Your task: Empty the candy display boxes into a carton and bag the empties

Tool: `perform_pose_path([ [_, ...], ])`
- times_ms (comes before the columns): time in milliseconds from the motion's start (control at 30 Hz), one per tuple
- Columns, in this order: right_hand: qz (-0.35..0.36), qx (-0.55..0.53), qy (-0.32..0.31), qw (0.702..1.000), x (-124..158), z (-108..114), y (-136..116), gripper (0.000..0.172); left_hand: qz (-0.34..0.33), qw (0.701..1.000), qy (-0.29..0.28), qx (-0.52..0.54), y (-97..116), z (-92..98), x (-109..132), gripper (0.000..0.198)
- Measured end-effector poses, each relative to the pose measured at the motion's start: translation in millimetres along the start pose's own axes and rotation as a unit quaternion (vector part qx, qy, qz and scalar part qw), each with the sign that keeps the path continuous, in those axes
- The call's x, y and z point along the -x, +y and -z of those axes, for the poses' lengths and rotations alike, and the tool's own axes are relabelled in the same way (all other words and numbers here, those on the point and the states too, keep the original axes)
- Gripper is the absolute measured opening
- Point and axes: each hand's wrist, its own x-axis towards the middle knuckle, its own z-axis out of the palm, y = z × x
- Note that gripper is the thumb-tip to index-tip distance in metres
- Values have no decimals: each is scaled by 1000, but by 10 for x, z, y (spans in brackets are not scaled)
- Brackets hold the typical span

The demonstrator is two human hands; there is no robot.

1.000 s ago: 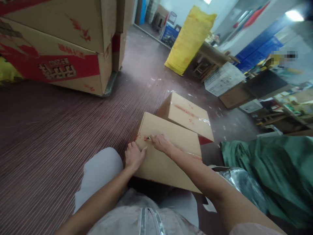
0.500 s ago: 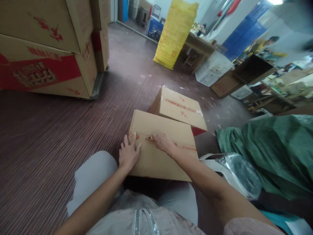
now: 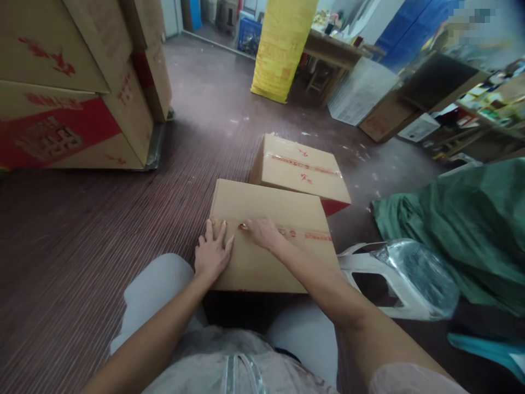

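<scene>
A closed cardboard box [image 3: 262,268] sits in front of my knees, with a strip of printed red-lettered tape [image 3: 315,236] along its top seam. My left hand [image 3: 212,254] lies flat on the box's left edge, fingers spread, fingertips touching the left end of the seam. Over the seam, left of the middle, my right hand [image 3: 262,232] is closed with its fingers pinched together. A small dark and pale bit shows at its fingertips; motion blur hides what it is. Behind this box stands a second taped box [image 3: 303,164] with red print.
Large red-printed cartons [image 3: 74,126] are stacked on a low platform at the left. A tall yellow sack [image 3: 281,49] stands at the back. To the right are a white plastic stool [image 3: 394,293] with clear wrap and a green cloth heap [image 3: 459,241].
My right hand has slid slightly left along the seam, towards my left hand. My left hand keeps its place on the box. The view has shifted a little.
</scene>
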Motion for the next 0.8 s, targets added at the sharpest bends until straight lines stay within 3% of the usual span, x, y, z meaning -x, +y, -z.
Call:
perform_pose_path([
  [533,-52,74,-48,995,617,-347,1062,33,13,1000,-27,-1,25,108,34,63],
  [800,-53,52,-35,997,760,-444,1386,32,28,999,-38,15,45,139,30,65],
])
